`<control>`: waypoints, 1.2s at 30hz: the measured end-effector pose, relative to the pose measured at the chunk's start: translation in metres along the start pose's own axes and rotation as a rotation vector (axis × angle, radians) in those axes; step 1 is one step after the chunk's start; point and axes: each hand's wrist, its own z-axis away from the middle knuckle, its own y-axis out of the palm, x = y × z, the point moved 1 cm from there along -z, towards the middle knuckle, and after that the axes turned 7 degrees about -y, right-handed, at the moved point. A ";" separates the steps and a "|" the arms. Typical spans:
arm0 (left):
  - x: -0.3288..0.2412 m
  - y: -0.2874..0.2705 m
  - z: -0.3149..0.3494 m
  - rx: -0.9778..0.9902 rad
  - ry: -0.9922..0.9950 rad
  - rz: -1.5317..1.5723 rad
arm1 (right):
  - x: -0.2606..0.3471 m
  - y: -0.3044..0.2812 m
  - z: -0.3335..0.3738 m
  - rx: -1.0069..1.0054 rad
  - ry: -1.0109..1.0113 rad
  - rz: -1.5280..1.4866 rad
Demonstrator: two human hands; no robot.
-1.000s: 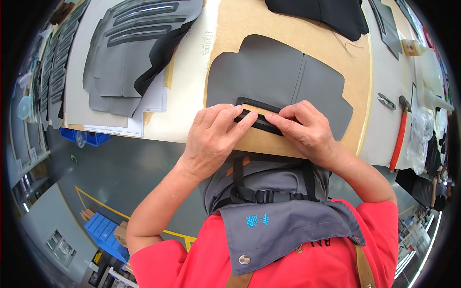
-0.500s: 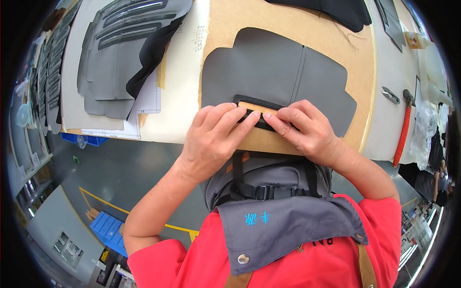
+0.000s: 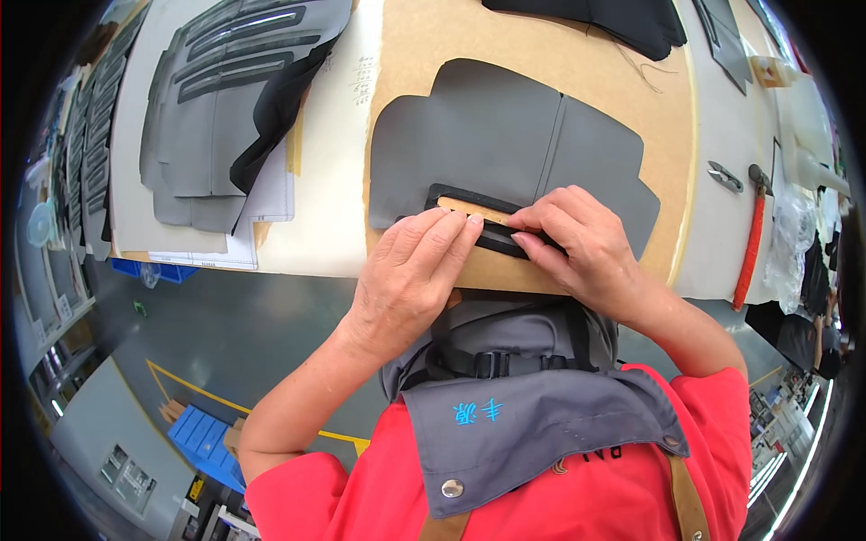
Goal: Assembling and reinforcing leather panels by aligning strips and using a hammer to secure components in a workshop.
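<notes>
A grey sheet-material panel (image 3: pixel 496 135) lies on the tan board at the table's front edge. Near its front edge is a long narrow slot with black edging (image 3: pixel 487 197), and tan surface shows through the opening. My left hand (image 3: pixel 406 279) has its fingers pressed together, with the tips holding the near lip of the slot. My right hand (image 3: pixel 586 243) pinches the same black edging at the slot's right end, thumb below and index finger above. The fingers partly hide the near lip.
Stacked grey panels with slots (image 3: pixel 225 117) lie on the left. Black pieces (image 3: pixel 604 22) sit at the back. On the right are thread snips (image 3: pixel 724 178) and a red-handled hammer-like tool (image 3: pixel 751 243) beside clear plastic (image 3: pixel 789 230). Blue bins (image 3: pixel 200 433) stand on the floor.
My right thumb and fingers have shifted right along the slot, away from my left fingertips, and spread a little. My left fingers stay on the near lip. The whole view has shifted slightly.
</notes>
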 end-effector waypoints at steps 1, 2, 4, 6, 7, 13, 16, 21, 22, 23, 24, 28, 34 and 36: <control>-0.001 -0.001 0.000 0.008 -0.006 0.006 | 0.001 0.000 0.001 -0.020 0.003 -0.020; -0.001 -0.002 0.000 0.016 -0.012 0.012 | 0.001 0.000 0.002 -0.039 0.005 -0.040; -0.004 -0.003 -0.003 0.006 -0.036 0.015 | 0.000 0.002 0.005 -0.067 -0.014 -0.044; -0.005 -0.003 -0.004 -0.002 -0.062 0.017 | -0.002 0.004 0.007 -0.096 -0.033 -0.051; -0.006 -0.004 -0.005 0.007 -0.064 0.022 | -0.003 0.004 0.009 -0.091 -0.069 -0.023; -0.004 -0.004 -0.004 0.041 -0.043 0.010 | -0.008 0.005 0.013 -0.057 -0.226 0.126; -0.001 -0.003 -0.002 0.028 0.013 -0.017 | -0.005 0.005 0.014 -0.050 -0.294 0.190; -0.013 0.000 -0.001 0.019 -0.003 -0.061 | -0.005 0.008 0.014 -0.069 -0.385 0.263; -0.013 0.002 0.000 0.018 -0.012 -0.044 | -0.004 0.008 0.014 -0.071 -0.380 0.270; -0.014 0.004 0.001 0.017 -0.020 -0.027 | -0.003 0.007 0.014 -0.072 -0.373 0.277; -0.016 0.003 0.001 0.018 -0.021 -0.025 | -0.003 0.006 0.014 -0.071 -0.372 0.275; -0.021 0.004 0.000 0.039 -0.003 -0.082 | 0.004 0.006 0.009 -0.075 -0.212 0.175; -0.019 0.005 0.002 0.062 -0.005 -0.043 | 0.007 0.004 0.015 -0.114 0.009 0.053; -0.019 0.005 0.002 0.055 -0.003 -0.037 | 0.006 0.006 0.019 -0.124 0.022 0.042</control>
